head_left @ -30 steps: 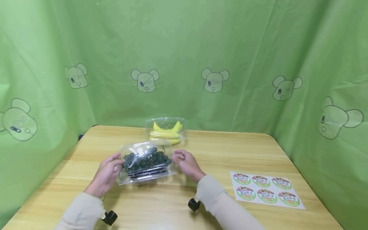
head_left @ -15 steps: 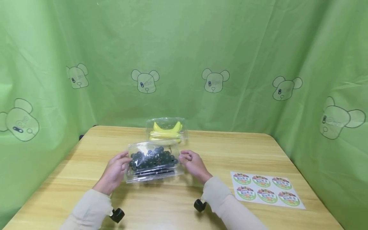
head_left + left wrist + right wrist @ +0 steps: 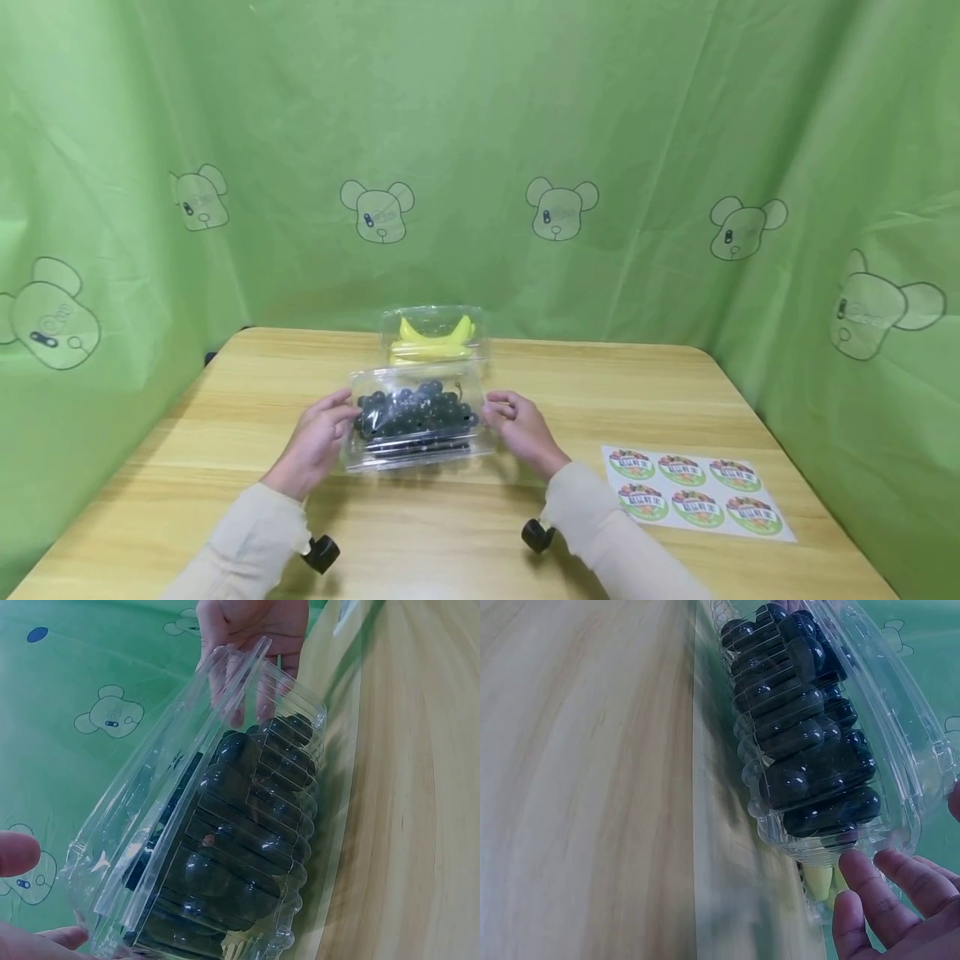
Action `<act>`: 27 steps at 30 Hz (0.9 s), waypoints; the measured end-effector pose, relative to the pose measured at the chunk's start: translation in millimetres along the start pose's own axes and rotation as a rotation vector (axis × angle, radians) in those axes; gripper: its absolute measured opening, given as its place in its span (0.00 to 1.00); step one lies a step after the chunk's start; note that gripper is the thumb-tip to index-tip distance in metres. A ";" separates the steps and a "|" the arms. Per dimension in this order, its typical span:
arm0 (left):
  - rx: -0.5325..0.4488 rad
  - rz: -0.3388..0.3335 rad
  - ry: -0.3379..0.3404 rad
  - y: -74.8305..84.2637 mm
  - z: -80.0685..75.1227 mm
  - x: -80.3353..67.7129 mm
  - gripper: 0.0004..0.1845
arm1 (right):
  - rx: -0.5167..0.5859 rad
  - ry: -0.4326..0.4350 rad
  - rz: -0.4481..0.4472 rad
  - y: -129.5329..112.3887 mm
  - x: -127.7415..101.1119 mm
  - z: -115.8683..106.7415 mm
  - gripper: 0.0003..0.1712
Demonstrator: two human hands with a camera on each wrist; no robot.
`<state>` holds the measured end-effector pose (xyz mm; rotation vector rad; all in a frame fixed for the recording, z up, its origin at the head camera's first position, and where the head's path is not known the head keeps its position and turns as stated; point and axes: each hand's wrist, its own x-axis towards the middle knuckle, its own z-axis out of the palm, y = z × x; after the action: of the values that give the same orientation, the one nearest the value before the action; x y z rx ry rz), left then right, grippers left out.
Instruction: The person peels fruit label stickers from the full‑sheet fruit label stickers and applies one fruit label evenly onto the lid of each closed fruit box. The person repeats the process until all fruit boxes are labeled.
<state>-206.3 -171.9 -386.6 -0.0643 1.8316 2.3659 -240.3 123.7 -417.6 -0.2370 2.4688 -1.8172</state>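
A clear plastic clamshell box (image 3: 420,458) of dark grapes (image 3: 416,414) is held between both hands in the head view, its lid closed. The box looks tilted and lifted off the table. My left hand (image 3: 315,442) grips its left end, and my right hand (image 3: 525,432) holds the right end. In the right wrist view, the right fingers (image 3: 877,900) press against the end wall, with the thumb at the lid side. Grapes (image 3: 232,832) show through the ribbed base in the left wrist view, where part of the left hand (image 3: 30,941) lies at the lower left.
Behind the grapes stands another clear box (image 3: 392,321) with yellow bananas (image 3: 438,343), partly hidden by the held one. A sheet of round fruit stickers (image 3: 697,492) lies on the wooden table (image 3: 600,392) at the right. Green curtains (image 3: 465,100) enclose the table's back and sides.
Both hands have carried the grape box to the right and slightly up in the head view, and it is more level. The banana box and sticker sheet stay put.
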 end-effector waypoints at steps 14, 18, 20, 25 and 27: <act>0.010 -0.011 0.006 -1.4 17.1 10.5 0.35 | -0.008 0.034 0.009 -1.1 -4.1 -18.8 0.25; 0.012 -0.017 -0.003 -2.4 19.8 12.5 0.34 | -0.014 0.043 0.010 2.0 -5.2 -21.3 0.26; 0.010 -0.018 -0.008 -2.9 21.9 13.8 0.34 | -0.013 0.049 0.007 4.0 -6.4 -23.3 0.26; 0.011 -0.023 -0.013 -3.9 29.2 17.5 0.34 | 0.002 0.059 0.018 5.7 -10.4 -30.3 0.27; 0.013 -0.020 -0.019 -4.2 31.8 19.1 0.34 | 0.006 0.063 0.020 6.5 -10.9 -32.8 0.27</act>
<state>-222.8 -138.5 -384.9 -0.0575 1.8294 2.3326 -234.9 158.3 -414.3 -0.1558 2.4968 -1.8525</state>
